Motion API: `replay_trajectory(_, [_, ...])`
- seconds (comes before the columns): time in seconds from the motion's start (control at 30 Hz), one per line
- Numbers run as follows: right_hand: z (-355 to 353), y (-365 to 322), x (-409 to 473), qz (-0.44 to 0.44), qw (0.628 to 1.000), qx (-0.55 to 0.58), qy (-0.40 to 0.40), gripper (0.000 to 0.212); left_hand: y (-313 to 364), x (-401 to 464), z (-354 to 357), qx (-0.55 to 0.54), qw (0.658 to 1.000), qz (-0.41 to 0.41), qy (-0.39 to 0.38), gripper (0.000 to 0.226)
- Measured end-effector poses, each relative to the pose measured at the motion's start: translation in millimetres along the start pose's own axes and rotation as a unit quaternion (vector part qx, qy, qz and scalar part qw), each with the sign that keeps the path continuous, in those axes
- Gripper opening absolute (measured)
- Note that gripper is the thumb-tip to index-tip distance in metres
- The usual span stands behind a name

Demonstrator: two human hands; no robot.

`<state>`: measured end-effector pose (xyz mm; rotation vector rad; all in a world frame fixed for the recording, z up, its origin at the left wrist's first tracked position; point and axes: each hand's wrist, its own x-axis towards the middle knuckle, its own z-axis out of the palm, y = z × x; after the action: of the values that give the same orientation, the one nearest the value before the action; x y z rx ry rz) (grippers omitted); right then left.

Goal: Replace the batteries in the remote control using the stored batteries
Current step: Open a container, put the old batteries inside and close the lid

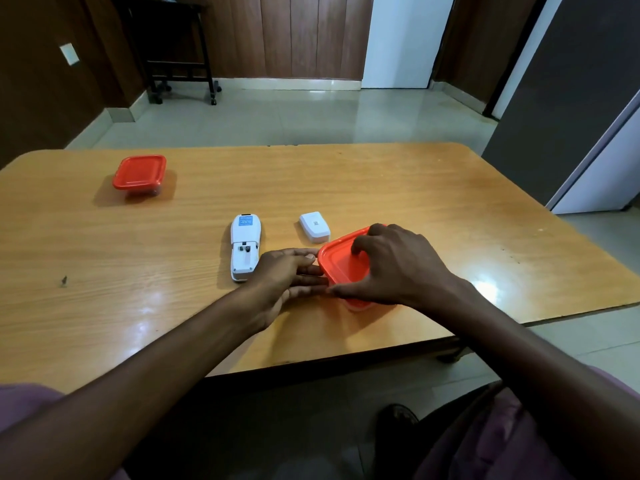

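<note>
Your table [415,188] is a broad slab of glossy, orange-toned wood grain with rounded corners. On its near right part sits a square container with a red plastic lid [337,263], rounded at the corners and rimmed. Your right hand [398,268] lies over that lid, its grip curled on it: fingertips on the top and far edge, thumb along the near edge. Your left hand [287,278] rests flat beside the container with fingers straight, their tips touching its left side, grasping nothing.

A second red-lidded container [139,174], same shape, stands closed well apart at the far left.

The remote control [245,247] lies face down just left of your left hand, a white, smooth, rounded plastic bar. Its long axis runs away from you, blue-labelled end farthest, open battery compartment toward the near end.

The white battery cover [314,226], a small rounded rectangle, lies between the remote control and the lid's far corner.
</note>
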<state>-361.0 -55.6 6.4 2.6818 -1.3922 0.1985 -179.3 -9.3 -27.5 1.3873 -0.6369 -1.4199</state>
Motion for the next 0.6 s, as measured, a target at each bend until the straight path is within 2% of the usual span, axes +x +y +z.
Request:
replay_trajectory(0.13, [-0.8, 8.1, 5.0, -0.014, 0.999, 0.033, -0.040, 0.053, -0.1, 10.5, 8.9, 0.061, 0.998, 0.027, 0.007, 0.019])
replay_trajectory(0.27, [-4.0, 39.3, 18.5, 0.020, 0.996, 0.022, -0.081, 0.054, -0.2, 27.2, 22.6, 0.180, 0.978, 0.101, 0.014, 0.019])
replay_trajectory(0.37, [2.9, 64.6, 34.1, 0.058, 0.995, -0.009, -0.078, 0.042, 5.3, 46.0, 41.8, 0.294, 0.939, 0.177, 0.017, 0.023])
replay_trajectory(0.47, [9.5, 88.4, 57.5, 0.089, 0.994, -0.024, -0.064, 0.024, 18.4, 71.1, 69.8, 0.384, 0.897, 0.219, -0.001, 0.028])
replay_trajectory(0.57, [14.7, 118.9, 87.4, 0.117, 0.992, -0.025, -0.034, 0.037, 36.9, 106.0, 99.3, 0.467, 0.851, 0.239, -0.020, 0.035])
replay_trajectory(0.6, [17.5, 129.9, 96.9, 0.126, 0.991, -0.025, -0.024, 0.036, 42.7, 118.3, 107.4, 0.492, 0.836, 0.243, -0.022, 0.037])
